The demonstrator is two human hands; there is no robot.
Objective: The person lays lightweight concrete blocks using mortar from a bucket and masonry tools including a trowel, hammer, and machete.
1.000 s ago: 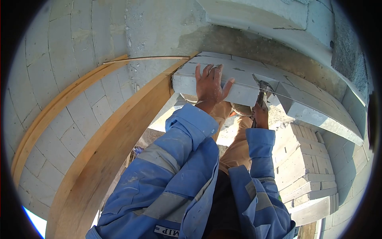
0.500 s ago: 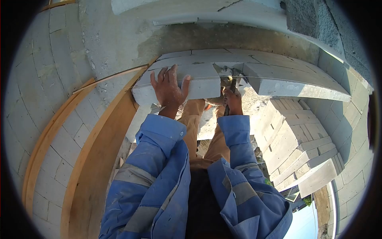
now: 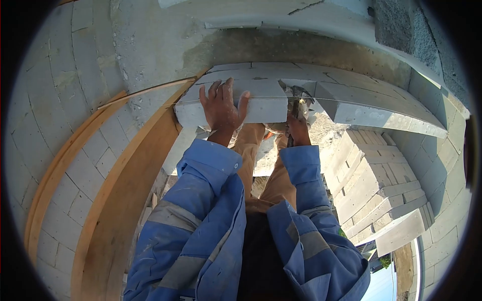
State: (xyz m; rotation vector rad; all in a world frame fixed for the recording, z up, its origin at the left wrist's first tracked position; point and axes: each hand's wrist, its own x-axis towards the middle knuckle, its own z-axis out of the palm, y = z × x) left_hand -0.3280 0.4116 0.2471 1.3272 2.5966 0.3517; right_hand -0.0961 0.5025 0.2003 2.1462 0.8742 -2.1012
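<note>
My left hand lies with fingers spread on the top and front edge of a pale grey block at the left end of the wall's upper course. My right hand is wrapped round the handle of a hammer-like tool, its head at the gap to the right of that block. Across the gap sits another pale block. A thin string runs along the front of the blocks. The exact shape of the tool's head is hard to make out.
A long wooden board stands at the left, with a curved-looking timber beyond it. Stacked blocks are at the lower right. Block walls rise on both sides, and a grey concrete surface lies beyond.
The view has shifted slightly, so most things appear a little further right. My left hand remains on the block. The tool in my right hand is at a slightly different angle.
</note>
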